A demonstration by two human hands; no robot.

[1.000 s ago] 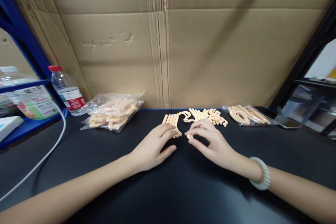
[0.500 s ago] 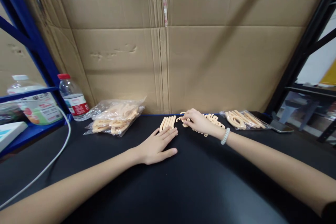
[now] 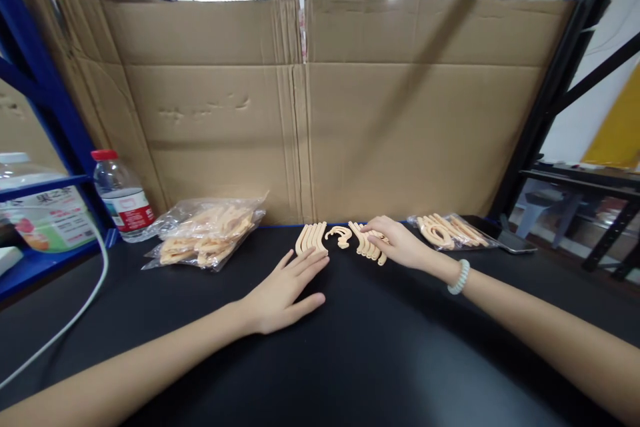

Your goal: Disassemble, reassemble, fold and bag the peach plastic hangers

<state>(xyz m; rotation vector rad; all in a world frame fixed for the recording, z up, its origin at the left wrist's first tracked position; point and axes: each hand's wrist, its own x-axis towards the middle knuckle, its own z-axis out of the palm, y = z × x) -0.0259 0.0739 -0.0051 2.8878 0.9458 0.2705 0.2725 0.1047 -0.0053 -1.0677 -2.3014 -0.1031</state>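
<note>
My left hand (image 3: pixel 283 290) lies flat with fingers stretched, its fingertips touching the near ends of a row of beige curved strips (image 3: pixel 311 238). My right hand (image 3: pixel 397 240), with a pale coiled band (image 3: pixel 459 277) on the wrist, bends its fingers over a second row of similar beige strips (image 3: pixel 369 250). Thumb and fingers close in on the strips at the row's far right; part of that row is hidden beneath the hand. Between the two rows sits a small cluster of beige hook-shaped pieces (image 3: pixel 340 235), touched by neither hand.
A clear bag of beige parts (image 3: pixel 210 233) lies at left, another bag (image 3: pixel 450 232) at right, beside a dark flat device (image 3: pixel 515 242). A red-capped bottle (image 3: pixel 125 203) and a white cable (image 3: pixel 95 300) are at far left. Cardboard (image 3: pixel 225 107) walls the table's back edge.
My right hand has moved from the hook-shaped pieces to the right-hand row, uncovering the hooks. The left hand keeps its place on its strips. The view has tilted up and turned slightly right.
</note>
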